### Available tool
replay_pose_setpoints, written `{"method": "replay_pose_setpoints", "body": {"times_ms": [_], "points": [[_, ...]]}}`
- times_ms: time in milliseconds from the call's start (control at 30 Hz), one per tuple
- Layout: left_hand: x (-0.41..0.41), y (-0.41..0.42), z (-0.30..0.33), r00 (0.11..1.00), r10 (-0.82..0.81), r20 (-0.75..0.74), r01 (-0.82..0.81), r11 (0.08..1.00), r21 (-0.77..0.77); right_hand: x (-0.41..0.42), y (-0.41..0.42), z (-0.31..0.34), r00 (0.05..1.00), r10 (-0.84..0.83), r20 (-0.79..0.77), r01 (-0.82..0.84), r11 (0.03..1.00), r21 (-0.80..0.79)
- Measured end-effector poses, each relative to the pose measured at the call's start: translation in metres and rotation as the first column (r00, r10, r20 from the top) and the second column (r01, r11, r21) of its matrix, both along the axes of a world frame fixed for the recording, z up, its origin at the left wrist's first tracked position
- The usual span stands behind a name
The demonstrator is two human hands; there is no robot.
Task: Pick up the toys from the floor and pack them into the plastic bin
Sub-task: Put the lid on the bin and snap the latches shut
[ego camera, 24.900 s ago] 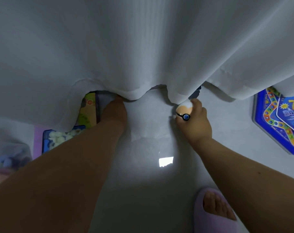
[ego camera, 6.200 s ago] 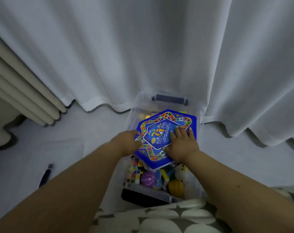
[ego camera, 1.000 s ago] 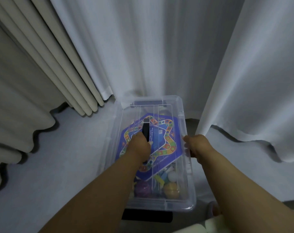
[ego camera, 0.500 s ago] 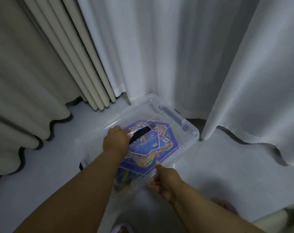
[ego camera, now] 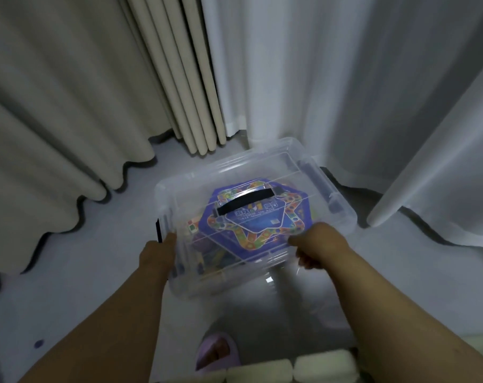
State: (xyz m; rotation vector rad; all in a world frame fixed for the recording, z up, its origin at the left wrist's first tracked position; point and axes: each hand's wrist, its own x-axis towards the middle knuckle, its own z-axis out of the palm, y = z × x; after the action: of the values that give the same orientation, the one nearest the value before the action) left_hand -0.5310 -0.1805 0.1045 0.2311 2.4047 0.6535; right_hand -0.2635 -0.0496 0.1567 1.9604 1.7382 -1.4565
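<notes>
Lid now on the clear plastic bin [ego camera: 342,214] — your left hand [ego camera: 159,251] grips its latch end, right hand [ego camera: 316,246] curls over the near rim — packing looks finished.

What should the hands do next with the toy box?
Probably press the lid down at the near corners until it clicks. The lid already sits on the bin, with the blue game board and other toys inside. The left hand is at the bin's left end by the black latch, and the right hand grips the near edge.
</notes>
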Motion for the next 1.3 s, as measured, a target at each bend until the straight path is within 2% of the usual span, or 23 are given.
{"method": "replay_pose_setpoints", "body": {"times_ms": [33,100,167,200,233,267,333,367,433,500,567,600,633,700,767,800,933,1067,1167,1300], "points": [[0.0,0.001,-0.002,0.999,-0.044,-0.006,0.044,0.999,-0.006,0.001,0.013,0.001,0.996,-0.009,0.088,-0.006,0.985,0.175],[-0.003,0.0,-0.008,0.994,-0.097,-0.04,0.096,0.995,-0.027,0.002,0.038,0.002,0.98,-0.104,0.17,0.003,0.86,0.511],[-0.001,-0.002,-0.01,0.99,-0.103,-0.097,0.099,0.994,-0.043,0.003,0.06,-0.004,0.971,-0.125,0.205,-0.065,0.684,0.727],[0.002,-0.002,-0.008,0.987,-0.103,-0.124,0.1,0.994,-0.032,0.003,0.069,-0.012,0.968,-0.11,0.224,-0.11,0.618,0.779],[0.003,-0.003,-0.01,0.985,-0.088,-0.147,0.089,0.996,0.0,0.003,0.077,-0.021,0.962,-0.088,0.259,-0.158,0.592,0.79],[0.003,-0.004,-0.011,0.987,-0.044,-0.152,0.049,0.998,0.03,0.004,0.083,-0.032,0.953,-0.062,0.297,-0.201,0.605,0.771],[0.003,-0.003,-0.014,0.989,0.097,-0.11,-0.092,0.995,0.047,0.005,0.097,-0.052,0.946,-0.017,0.323,-0.214,0.716,0.664],[0.002,-0.002,-0.018,0.986,0.152,-0.062,-0.148,0.987,0.056,0.005,0.105,-0.056,0.96,-0.007,0.279,-0.165,0.793,0.586],[-0.002,-0.001,-0.027,0.954,0.272,0.128,-0.286,0.951,0.114,0.004,0.12,-0.051,0.995,-0.047,0.087,0.008,0.915,0.403],[-0.002,-0.002,-0.028,0.901,0.33,0.28,-0.383,0.91,0.158,0.003,0.129,-0.044,0.983,-0.142,-0.113,0.162,0.966,0.2],[0.0,-0.005,-0.024,0.908,0.321,0.268,-0.376,0.907,0.188,0.009,0.135,-0.042,0.957,-0.212,-0.197,0.225,0.973,0.047],[0.0,-0.006,-0.025,0.938,0.297,0.18,-0.328,0.928,0.177,0.012,0.137,-0.043,0.95,-0.232,-0.208,0.241,0.97,0.016],[-0.001,-0.006,-0.027,0.964,0.263,0.043,-0.266,0.954,0.14,0.014,0.138,-0.047,0.948,-0.245,-0.203,0.256,0.966,0.033],[0.004,-0.005,-0.024,0.964,0.142,-0.225,-0.132,0.99,0.057,0.017,0.136,-0.055,0.977,-0.197,-0.082,0.212,0.943,0.257],[0.008,-0.004,-0.019,0.941,0.063,-0.334,-0.066,0.998,0.002,0.015,0.13,-0.058,0.988,-0.114,0.102,0.045,0.855,0.517],[0.009,-0.004,-0.018,0.935,0.05,-0.352,-0.059,0.998,-0.015,0.015,0.126,-0.059,0.984,-0.102,0.143,0.0,0.812,0.584],[0.013,-0.004,-0.015,0.896,-0.008,-0.445,-0.018,0.998,-0.055,0.013,0.12,-0.057,0.986,-0.074,0.147,-0.032,0.79,0.612],[0.018,-0.002,-0.013,0.819,-0.121,-0.561,0.061,0.99,-0.124,0.01,0.118,-0.054,0.981,-0.048,0.189,-0.086,0.763,0.641],[0.02,0.002,-0.011,0.81,-0.14,-0.57,0.062,0.986,-0.153,0.008,0.117,-0.051,0.973,-0.034,0.229,-0.125,0.756,0.643],[0.013,0.01,-0.009,0.82,-0.131,-0.557,0.063,0.988,-0.139,0.008,0.118,-0.048,0.983,-0.014,0.182,-0.105,0.773,0.626]]}}
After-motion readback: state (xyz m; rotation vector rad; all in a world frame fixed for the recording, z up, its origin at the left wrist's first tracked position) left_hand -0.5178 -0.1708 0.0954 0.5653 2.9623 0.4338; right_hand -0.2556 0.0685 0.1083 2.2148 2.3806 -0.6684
